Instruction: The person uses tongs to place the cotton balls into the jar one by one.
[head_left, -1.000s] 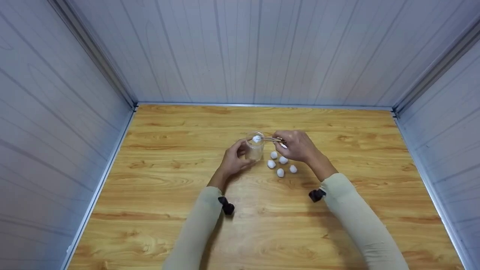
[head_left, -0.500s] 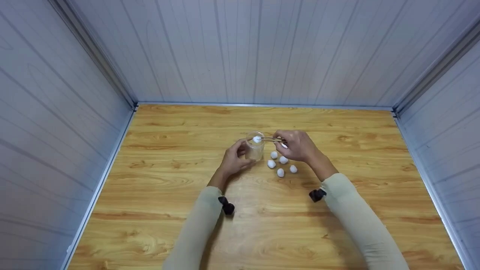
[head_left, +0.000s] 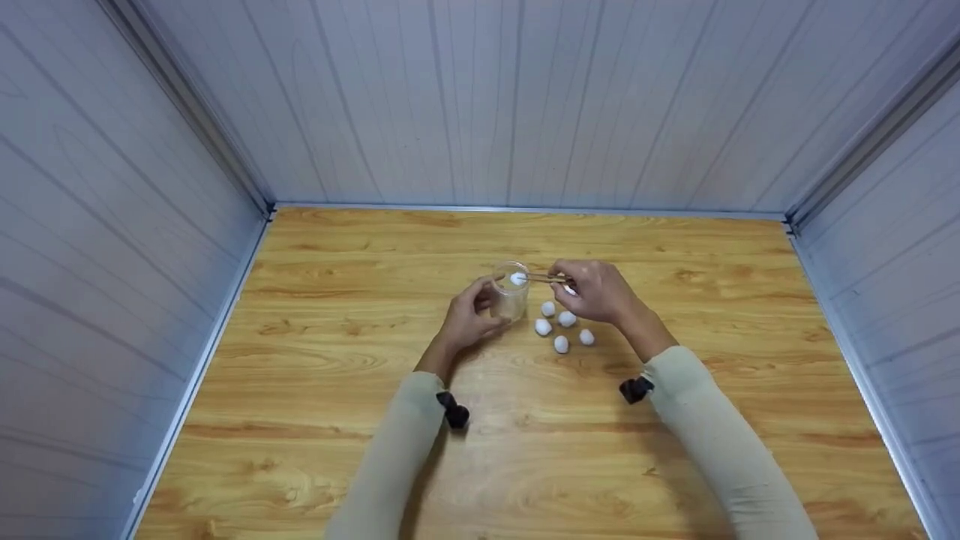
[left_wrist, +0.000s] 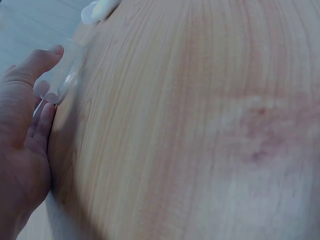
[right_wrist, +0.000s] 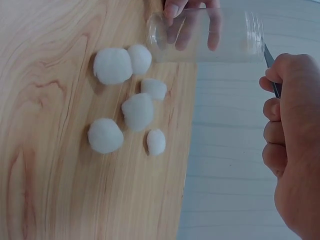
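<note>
Very light, soft cotton ball (head_left: 517, 279) pinched in tweezers (head_left: 546, 278) by right hand (head_left: 592, 291), gently, just above clear jar (head_left: 510, 294) wrapped by left hand (head_left: 469, 321).

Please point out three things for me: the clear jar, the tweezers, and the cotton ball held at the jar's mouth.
clear jar (head_left: 510, 300), head view, on its transparent side wall.
tweezers (head_left: 541, 278), head view, on the thin arms between hand and jar.
cotton ball (head_left: 517, 279), head view, on the white ball at the jar's rim.
</note>
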